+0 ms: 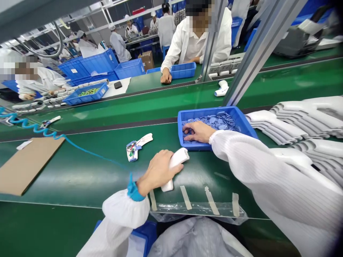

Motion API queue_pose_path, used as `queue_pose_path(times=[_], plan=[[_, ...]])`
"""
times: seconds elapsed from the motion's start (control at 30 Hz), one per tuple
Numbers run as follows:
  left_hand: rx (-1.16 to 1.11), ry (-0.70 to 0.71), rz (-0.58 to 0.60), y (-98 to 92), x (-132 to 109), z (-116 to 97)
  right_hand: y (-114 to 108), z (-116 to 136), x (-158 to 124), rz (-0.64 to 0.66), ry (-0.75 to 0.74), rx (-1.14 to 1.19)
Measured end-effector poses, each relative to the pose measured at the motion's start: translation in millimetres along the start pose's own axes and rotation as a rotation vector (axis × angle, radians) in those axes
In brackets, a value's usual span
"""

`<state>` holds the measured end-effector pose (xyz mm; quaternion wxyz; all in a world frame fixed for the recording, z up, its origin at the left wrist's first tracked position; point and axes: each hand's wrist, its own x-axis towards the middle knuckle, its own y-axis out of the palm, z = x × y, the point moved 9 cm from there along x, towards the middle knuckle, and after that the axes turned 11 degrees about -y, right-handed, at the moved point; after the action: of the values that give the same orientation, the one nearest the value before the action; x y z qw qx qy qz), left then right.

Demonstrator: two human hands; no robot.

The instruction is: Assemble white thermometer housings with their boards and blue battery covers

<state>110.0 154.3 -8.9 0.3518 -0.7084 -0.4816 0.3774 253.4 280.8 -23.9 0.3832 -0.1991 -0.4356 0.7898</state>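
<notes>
Left hand (158,172) has fingers clenched on a white plastic casing (179,159), which could slip if the grip loosens; right hand (199,131) rests with fingers spread, ungrasping, on blue discs (217,123).

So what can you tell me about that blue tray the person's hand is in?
The blue tray is shallow and rectangular, looks like moulded plastic, and has a raised rim. It sits at an angle on the green work belt, beside stacks of white plastic casings. It holds a heap of flat, round, pale blue pieces, and the right hand rests on them inside it.
</notes>
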Motion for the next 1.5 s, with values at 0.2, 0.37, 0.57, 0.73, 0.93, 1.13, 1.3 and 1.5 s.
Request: queue_pose_path(times=[0.2, 0.37, 0.57, 0.73, 0.93, 1.13, 1.3, 1.5], plan=[[-1.004, -0.332, 0.195, 14.6, -16, 42, 4, -6, 10, -0.009, -0.025, 0.022], [-1.275, -0.408, 0.220, 33.5, -20, 35, -2, -1, 10, -0.049, -0.057, 0.042], [-0.829, -0.261, 0.074, 1.7, -23, 17, -29, 17, -27, -0.208, 0.068, 0.159], [-0.310, -0.134, -0.202, -32.1, -25, -12, -28, 73, -87, -0.279, 0.123, 0.705], [-0.353, -0.032, -0.211, -25.4, -23, -38, -20, 110, -116, -0.434, 0.129, 0.955], [-0.352, -0.004, -0.175, -19.6, -24, -40, -13, 102, -123, -0.471, 0.184, 0.962], [-0.156, 0.097, -0.138, -15.5, -23, -50, -21, 107, -132, -0.552, 0.083, 0.516], [-0.156, 0.284, -0.172, -10.1, -24, -64, -27, 119, -141, -0.618, -0.024, 0.104]])
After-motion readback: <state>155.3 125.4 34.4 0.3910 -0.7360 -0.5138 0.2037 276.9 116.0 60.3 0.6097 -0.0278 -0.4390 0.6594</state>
